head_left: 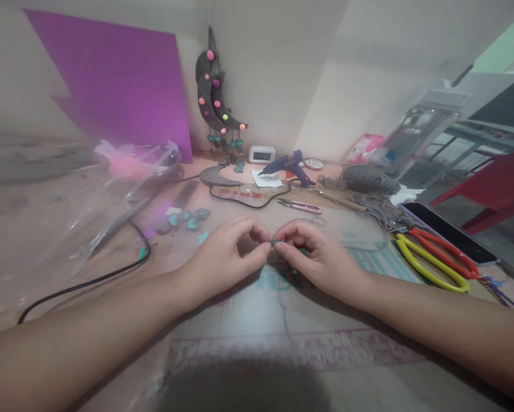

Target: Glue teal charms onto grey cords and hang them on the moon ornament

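Observation:
My left hand (235, 249) and my right hand (319, 252) meet fingertip to fingertip over the middle of the work surface. Both are closed in a pinch on one small dark teal piece (276, 241), mostly hidden by the fingers. A thin grey strand (284, 312) runs down the surface below them. Left of my left hand lie several grey-edged teal hearts (190, 220) and a small teal scrap (202, 237). Pink-handled thread snips (302, 206) rest just beyond my fingers.
A blue glue gun (297, 171) stands at the back beside a grey crescent (222, 174) and a white clock (261, 154). Grey yarn (368, 178), red-and-yellow-handled scissors (433, 263) and a phone (450, 232) lie right. A black cable (89, 280) and plastic bag (123, 189) occupy the left.

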Demonstrator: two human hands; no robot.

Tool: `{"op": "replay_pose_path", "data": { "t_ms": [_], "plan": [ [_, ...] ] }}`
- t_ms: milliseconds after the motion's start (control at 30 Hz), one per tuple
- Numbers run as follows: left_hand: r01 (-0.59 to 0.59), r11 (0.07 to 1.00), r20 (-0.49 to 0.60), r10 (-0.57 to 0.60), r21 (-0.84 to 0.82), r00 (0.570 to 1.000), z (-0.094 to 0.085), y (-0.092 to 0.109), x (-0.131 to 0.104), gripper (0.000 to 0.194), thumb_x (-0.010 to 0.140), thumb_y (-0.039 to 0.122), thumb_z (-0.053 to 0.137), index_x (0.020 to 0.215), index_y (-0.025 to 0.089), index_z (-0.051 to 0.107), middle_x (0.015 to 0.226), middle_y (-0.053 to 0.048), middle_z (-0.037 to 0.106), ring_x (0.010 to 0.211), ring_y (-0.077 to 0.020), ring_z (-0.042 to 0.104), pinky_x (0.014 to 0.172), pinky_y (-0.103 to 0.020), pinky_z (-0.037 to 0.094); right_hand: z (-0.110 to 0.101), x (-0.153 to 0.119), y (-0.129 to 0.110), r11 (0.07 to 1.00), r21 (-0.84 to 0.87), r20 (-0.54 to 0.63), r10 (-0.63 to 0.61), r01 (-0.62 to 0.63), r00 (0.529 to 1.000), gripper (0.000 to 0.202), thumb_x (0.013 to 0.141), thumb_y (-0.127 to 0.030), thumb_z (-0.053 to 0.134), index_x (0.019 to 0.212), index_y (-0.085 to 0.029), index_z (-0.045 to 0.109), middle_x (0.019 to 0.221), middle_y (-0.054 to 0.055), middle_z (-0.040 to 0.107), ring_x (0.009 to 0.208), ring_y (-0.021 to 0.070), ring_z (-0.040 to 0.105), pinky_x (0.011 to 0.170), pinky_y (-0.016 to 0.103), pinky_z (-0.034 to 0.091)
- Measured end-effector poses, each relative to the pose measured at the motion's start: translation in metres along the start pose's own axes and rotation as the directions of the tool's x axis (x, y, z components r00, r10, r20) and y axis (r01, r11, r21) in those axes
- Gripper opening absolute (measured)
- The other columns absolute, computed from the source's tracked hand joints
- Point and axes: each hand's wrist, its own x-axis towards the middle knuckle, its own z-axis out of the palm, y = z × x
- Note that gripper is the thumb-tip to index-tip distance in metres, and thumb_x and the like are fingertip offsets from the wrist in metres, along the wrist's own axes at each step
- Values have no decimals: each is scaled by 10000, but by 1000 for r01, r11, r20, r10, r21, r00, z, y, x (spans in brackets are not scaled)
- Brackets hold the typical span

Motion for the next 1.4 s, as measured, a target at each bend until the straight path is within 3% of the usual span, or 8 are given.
{"op": "replay_pose_path", "data": {
  "t_ms": [167,267,367,500,600,800,1067,1400],
  "plan": [
    [29,996,10,-28,-83,1000,0,3,-2,146,812,272,611,936,199,584,916,-13,645,876,-180,610,822,-328,488,-1,0,0,993,101,11,55,-56,998,194,922,-395,537,931,-201,544,587,-57,519,513,93,468,489,221,352],
    [39,984,-36,-45,-173,998,1,0,-2,199,878,342,567,1024,207,567,974,-20,632,940,-179,607,850,-326,489,-1,1,-1,984,163,12,72,-73,997,185,922,-389,537,937,-205,533,576,-73,487,493,84,442,472,214,336],
    [105,969,-114,-133,-224,984,1,-5,-1,207,954,392,454,918,208,542,839,-1,607,836,-163,593,772,-308,490,-1,3,2,956,270,41,112,-118,993,200,918,-399,546,957,-206,513,568,-85,470,479,78,422,459,207,324],
    [189,956,-116,-219,-226,969,0,-6,1,296,964,406,427,752,207,485,629,28,500,637,-147,510,579,-273,422,-1,8,6,904,406,64,118,-134,991,250,898,-435,571,901,-198,493,520,-98,449,461,69,385,460,203,309],
    [152,973,-93,-170,-175,981,0,-3,2,332,971,389,408,746,191,550,668,12,547,679,-155,537,610,-275,422,-2,11,7,875,465,80,114,-138,990,293,883,-472,588,883,-196,490,503,-99,450,450,67,377,455,203,293],
    [69,991,-14,-71,-110,997,0,0,2,175,894,344,571,894,191,656,871,-6,673,832,-165,612,747,-282,456,-1,11,10,869,471,100,120,-153,988,311,868,-491,611,902,-201,503,504,-96,478,447,68,396,450,200,301],
    [76,996,-43,-78,-42,996,0,0,2,124,863,267,565,781,182,603,789,8,644,764,-153,600,712,-286,447,-2,10,2,873,458,115,130,-168,985,310,846,-472,636,929,-185,553,594,-59,547,487,73,454,449,200,357],
    [-59,996,-24,61,67,998,3,-1,0,123,855,225,574,744,177,599,763,4,633,741,-145,576,697,-289,431,0,8,4,899,388,108,175,-204,979,217,861,-391,629,891,-189,554,595,-66,528,465,68,481,393,174,365]
  ]
}}
